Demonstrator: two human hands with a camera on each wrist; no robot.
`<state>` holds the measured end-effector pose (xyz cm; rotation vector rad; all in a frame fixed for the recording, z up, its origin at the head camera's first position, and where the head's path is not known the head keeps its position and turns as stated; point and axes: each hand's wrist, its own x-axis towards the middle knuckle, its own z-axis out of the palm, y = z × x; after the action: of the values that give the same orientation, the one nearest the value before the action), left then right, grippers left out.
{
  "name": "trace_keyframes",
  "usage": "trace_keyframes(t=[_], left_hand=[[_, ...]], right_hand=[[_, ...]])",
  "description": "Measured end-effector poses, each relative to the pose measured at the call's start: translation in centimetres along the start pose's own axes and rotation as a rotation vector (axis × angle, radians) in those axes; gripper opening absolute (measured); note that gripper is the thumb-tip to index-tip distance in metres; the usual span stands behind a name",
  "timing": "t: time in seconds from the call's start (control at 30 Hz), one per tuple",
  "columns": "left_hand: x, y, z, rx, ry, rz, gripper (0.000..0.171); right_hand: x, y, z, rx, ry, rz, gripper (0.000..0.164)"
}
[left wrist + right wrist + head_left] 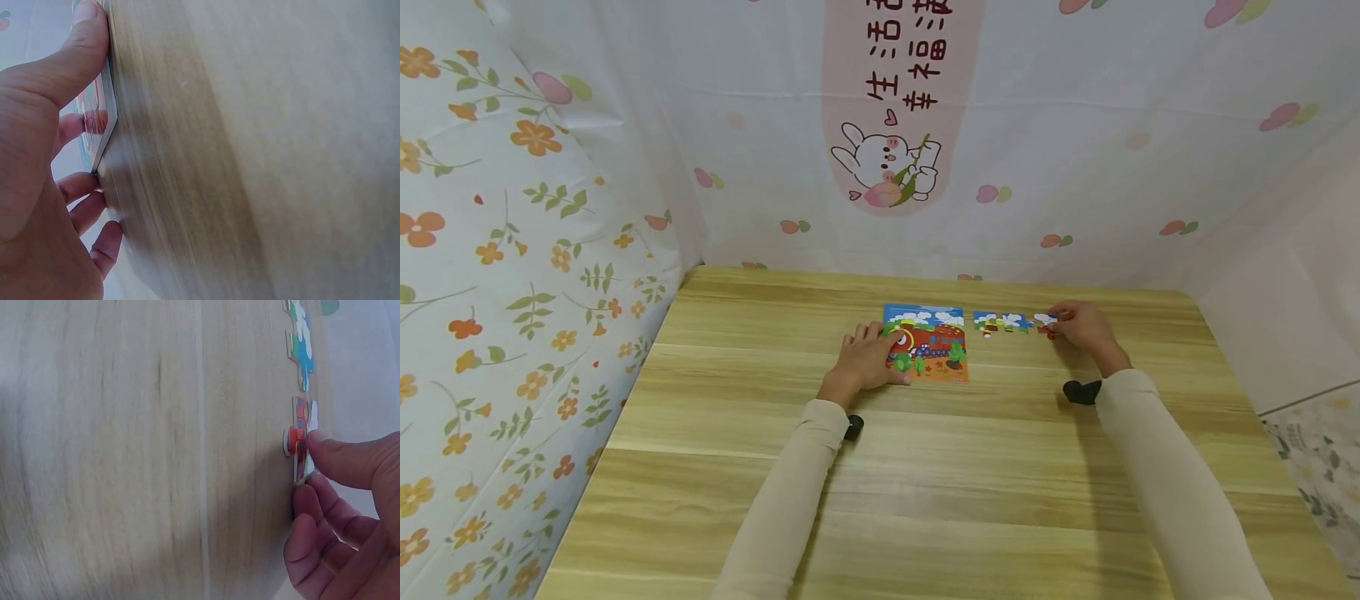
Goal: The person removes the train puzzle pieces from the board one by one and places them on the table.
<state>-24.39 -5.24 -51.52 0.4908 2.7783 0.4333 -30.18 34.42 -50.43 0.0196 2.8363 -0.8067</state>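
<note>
The board (931,354) shows a train (934,338) facing left; pieces (1002,322) run sideways. Left hand (867,358) lies spread on the board; right hand (1086,328) pinches the end piece (1043,320).

Small curtained nook, homelike in decor. Wood-grain worktop (970,492) pushed up to a creased white backdrop (1075,108) printed with a cartoon rabbit (872,154), fruit shapes (1279,117) and Chinese characters (883,32). Flowered sheeting (535,333) closes the left side. Domestic corner or dressed booth: framing too tight to say.
</note>
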Motion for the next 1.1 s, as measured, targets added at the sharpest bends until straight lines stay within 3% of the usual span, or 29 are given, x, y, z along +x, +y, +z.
trace_keyframes(t=[0.47, 1.1], left_hand=[[-0.02, 0.0, -0.03, 0.007, 0.001, -0.008, 0.087], [-0.05, 0.02, 0.09, 0.003, 0.007, -0.005, 0.087]], right_hand=[[-0.08, -0.39, -0.06, 0.011, -0.018, 0.03, 0.036], [-0.05, 0.1, 0.15, -0.004, -0.026, 0.01, 0.033]])
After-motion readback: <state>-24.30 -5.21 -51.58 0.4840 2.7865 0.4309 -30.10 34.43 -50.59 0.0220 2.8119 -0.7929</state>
